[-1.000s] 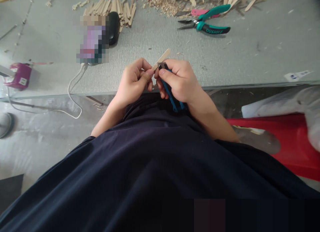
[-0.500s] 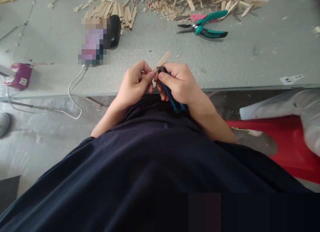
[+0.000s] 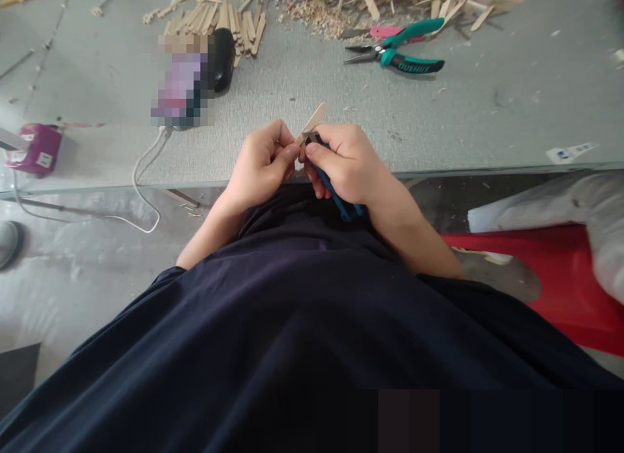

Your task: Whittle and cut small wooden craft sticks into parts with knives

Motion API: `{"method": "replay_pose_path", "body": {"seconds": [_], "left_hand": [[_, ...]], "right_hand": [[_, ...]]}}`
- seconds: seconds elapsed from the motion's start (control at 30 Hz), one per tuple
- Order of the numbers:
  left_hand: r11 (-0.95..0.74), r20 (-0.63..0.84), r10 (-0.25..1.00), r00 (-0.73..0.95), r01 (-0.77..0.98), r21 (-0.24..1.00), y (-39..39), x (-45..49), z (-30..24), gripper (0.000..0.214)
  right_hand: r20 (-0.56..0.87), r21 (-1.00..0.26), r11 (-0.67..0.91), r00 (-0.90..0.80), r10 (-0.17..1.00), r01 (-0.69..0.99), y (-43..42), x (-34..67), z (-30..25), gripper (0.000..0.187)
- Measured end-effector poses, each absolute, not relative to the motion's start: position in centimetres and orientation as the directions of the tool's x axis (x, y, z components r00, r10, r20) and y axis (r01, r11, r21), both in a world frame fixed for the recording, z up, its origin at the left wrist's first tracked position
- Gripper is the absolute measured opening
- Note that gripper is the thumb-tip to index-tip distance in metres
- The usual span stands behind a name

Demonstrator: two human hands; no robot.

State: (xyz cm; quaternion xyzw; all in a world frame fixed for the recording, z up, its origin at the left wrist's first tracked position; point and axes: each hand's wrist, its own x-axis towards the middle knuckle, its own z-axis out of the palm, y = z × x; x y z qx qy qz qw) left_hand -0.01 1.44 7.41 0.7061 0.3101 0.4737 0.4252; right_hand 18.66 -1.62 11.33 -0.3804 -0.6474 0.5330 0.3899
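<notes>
The left hand [image 3: 266, 160] pinches a flat, round-ended wooden craft stick [image 3: 316, 115] over a grainy grey table [image 3: 463, 115], the right hand [image 3: 344, 164] wrapped round a blue-trimmed cutter [image 3: 340, 203] (metal-tipped), needle-nose pliers [image 3: 387, 55] and shavings [image 3: 319, 21] beyond.

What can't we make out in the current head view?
All in the head view:
- Near end of the wooden stick: hidden by the left hand.
- Middle of the blue-handled tool: covered by the right hand.
- Whether the tool's metal tip cuts into the stick: too small.
- Device with cable: pixelated.
- Loose stick pile: cut off by top edge.
</notes>
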Motion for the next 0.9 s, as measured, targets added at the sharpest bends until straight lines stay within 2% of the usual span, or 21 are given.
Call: {"method": "replay_pose_path", "body": {"seconds": [0.13,0.33,0.47,0.73,0.9], "left_hand": [[-0.431,0.388,0.845,0.367,0.038,0.902,1.44,0.02,7.47,0.039],[-0.422,0.398,0.852,0.34,-0.004,0.906,1.37,0.6,7.32,0.041],[-0.409,0.386,0.856,0.345,-0.006,0.913,1.41,0.59,7.29,0.036],[-0.416,0.4,0.846,0.353,-0.034,0.909,1.64,0.42,7.32,0.041],[-0.374,0.356,0.878,0.321,-0.004,0.927,1.51,0.46,7.58,0.032]], "right_hand": [[0.099,-0.985,0.146,-0.398,0.912,0.09,-1.65,18.57,11.29,0.031],[0.166,-0.985,0.168,-0.373,0.913,-0.029,-1.64,18.68,10.72,0.025],[0.177,-0.984,0.172,-0.351,0.919,-0.045,-1.72,18.67,10.51,0.025],[0.198,-0.977,0.213,-0.351,0.915,0.003,-1.69,18.47,10.41,0.022],[0.177,-0.979,0.203,-0.35,0.92,0.037,-1.59,18.39,10.53,0.022]]}}
